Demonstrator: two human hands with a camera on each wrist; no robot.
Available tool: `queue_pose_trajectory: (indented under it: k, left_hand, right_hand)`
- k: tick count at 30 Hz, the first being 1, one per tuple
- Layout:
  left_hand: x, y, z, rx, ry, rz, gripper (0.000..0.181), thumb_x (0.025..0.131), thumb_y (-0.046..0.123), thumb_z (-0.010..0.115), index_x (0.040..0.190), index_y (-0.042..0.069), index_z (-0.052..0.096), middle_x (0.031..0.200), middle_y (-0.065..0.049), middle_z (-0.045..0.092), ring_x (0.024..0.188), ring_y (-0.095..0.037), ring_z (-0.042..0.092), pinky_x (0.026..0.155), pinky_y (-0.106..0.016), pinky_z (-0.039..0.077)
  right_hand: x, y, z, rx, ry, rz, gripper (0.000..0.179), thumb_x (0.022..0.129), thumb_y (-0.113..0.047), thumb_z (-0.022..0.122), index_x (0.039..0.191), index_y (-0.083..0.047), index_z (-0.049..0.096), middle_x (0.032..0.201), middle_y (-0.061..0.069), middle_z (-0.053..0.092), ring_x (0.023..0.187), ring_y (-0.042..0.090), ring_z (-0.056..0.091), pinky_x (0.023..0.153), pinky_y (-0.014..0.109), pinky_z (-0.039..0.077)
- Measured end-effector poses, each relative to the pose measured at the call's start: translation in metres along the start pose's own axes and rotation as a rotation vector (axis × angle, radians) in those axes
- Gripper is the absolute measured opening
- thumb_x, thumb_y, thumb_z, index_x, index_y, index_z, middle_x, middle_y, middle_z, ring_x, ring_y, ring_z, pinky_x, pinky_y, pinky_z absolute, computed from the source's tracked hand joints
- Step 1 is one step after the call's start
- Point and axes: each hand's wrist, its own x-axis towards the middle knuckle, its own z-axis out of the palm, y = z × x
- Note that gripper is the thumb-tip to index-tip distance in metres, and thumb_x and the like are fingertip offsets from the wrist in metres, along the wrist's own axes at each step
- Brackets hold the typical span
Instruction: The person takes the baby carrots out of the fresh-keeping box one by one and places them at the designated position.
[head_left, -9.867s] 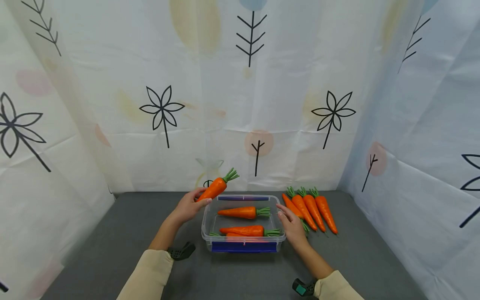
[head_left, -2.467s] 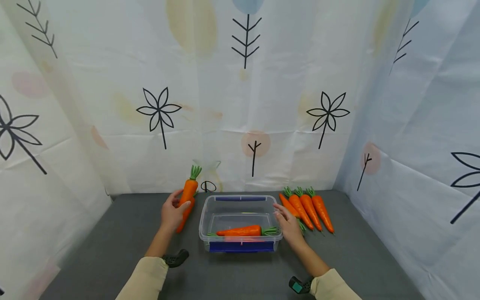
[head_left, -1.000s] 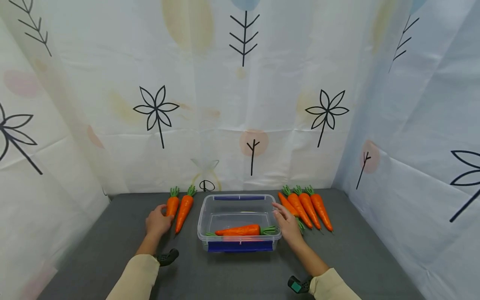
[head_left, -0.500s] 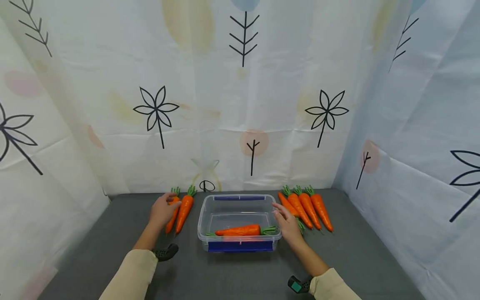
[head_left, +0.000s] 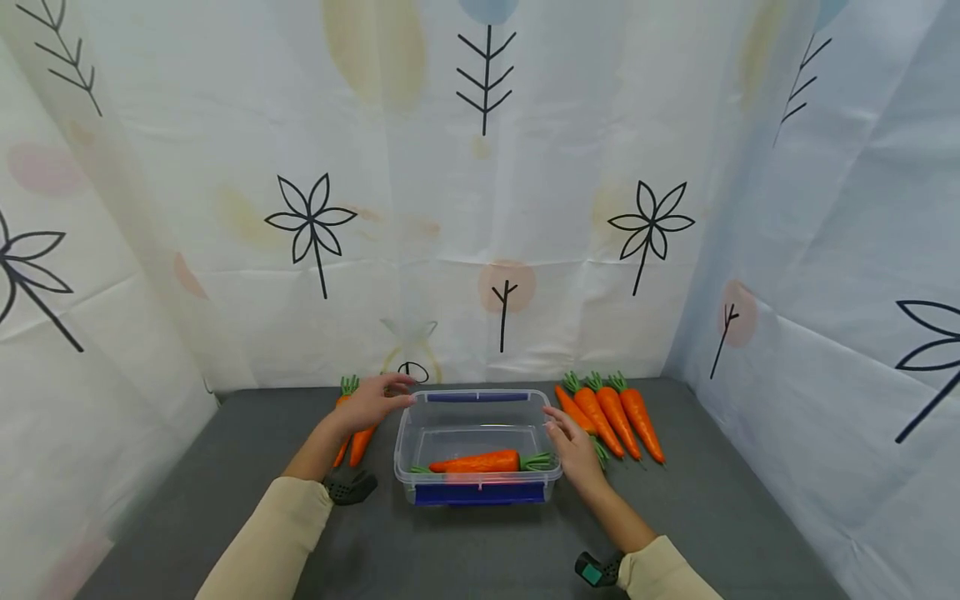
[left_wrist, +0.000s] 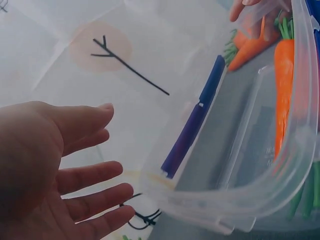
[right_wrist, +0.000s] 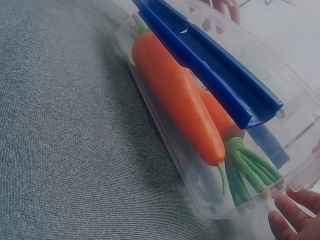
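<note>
A clear plastic container (head_left: 480, 478) with blue latches stands in front of me, lid off. Along its front wall lie two orange carrots (right_wrist: 175, 95) with green tops, pointing opposite ways; the head view mostly shows the upper carrot (head_left: 476, 462). My left hand (head_left: 371, 406) hovers at the container's far left corner, holding nothing; its fingers are spread in the left wrist view. Partly hidden behind that hand and forearm, two carrots (head_left: 362, 446) lie side by side on the table. My right hand (head_left: 577, 454) rests its relaxed fingers at the container's right rim.
Several carrots (head_left: 637, 417) lie in a row on the table right of the container, one of them turned the other way. The grey table (head_left: 465, 550) ends at a patterned white cloth (head_left: 420, 275) behind and at both sides.
A carrot went from the container to the table on the left; my left hand placed a second beside it, let go, and moved right to the container. My right hand stayed put.
</note>
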Motion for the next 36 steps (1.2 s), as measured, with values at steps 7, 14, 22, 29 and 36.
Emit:
queue_pose_trajectory:
  k: [7, 14, 22, 29, 36]
  left_hand:
    - [0.013, 0.011, 0.017, 0.000, -0.079, 0.020, 0.038, 0.098, 0.024, 0.061, 0.132, 0.009, 0.058, 0.126, -0.015, 0.059, 0.110, -0.032, 0.057, 0.089, -0.049, 0.049]
    - [0.026, 0.017, 0.038, -0.022, -0.120, 0.058, 0.042, 0.097, 0.025, 0.062, 0.132, 0.003, 0.056, 0.125, -0.019, 0.059, 0.107, -0.032, 0.059, 0.086, -0.047, 0.052]
    - [0.038, 0.018, 0.062, -0.092, -0.271, -0.072, 0.042, 0.096, 0.028, 0.063, 0.132, 0.008, 0.057, 0.121, -0.009, 0.062, 0.108, -0.036, 0.058, 0.085, -0.045, 0.052]
    - [0.040, 0.013, 0.083, -0.085, -0.430, -0.223, 0.044, 0.094, 0.029, 0.065, 0.132, 0.007, 0.058, 0.122, -0.007, 0.060, 0.105, -0.032, 0.059, 0.088, -0.053, 0.049]
    - [0.038, 0.016, 0.091, -0.026, -0.482, -0.266, 0.032, 0.093, 0.029, 0.066, 0.120, 0.012, 0.065, 0.115, -0.007, 0.059, 0.096, -0.026, 0.058, 0.085, -0.050, 0.050]
  right_hand:
    - [0.011, 0.034, 0.005, 0.005, 0.009, 0.039, 0.035, 0.102, -0.014, 0.052, 0.135, -0.002, 0.055, 0.120, 0.027, 0.060, 0.108, 0.038, 0.059, 0.092, 0.055, 0.045]
    - [0.008, 0.019, 0.003, 0.010, 0.005, 0.020, 0.035, 0.102, -0.014, 0.051, 0.134, 0.000, 0.055, 0.118, 0.028, 0.061, 0.107, 0.040, 0.059, 0.093, 0.056, 0.045]
    - [0.006, 0.015, 0.002, 0.018, -0.007, 0.028, 0.035, 0.102, -0.012, 0.051, 0.134, 0.003, 0.054, 0.118, 0.029, 0.060, 0.108, 0.041, 0.058, 0.092, 0.057, 0.045]
    - [0.012, 0.038, 0.005, 0.004, 0.003, 0.024, 0.036, 0.103, -0.018, 0.051, 0.136, -0.003, 0.055, 0.121, 0.025, 0.061, 0.109, 0.036, 0.058, 0.094, 0.054, 0.045]
    - [0.006, 0.016, 0.001, 0.030, -0.011, 0.036, 0.036, 0.103, -0.012, 0.050, 0.135, 0.003, 0.053, 0.119, 0.031, 0.059, 0.108, 0.043, 0.057, 0.093, 0.058, 0.043]
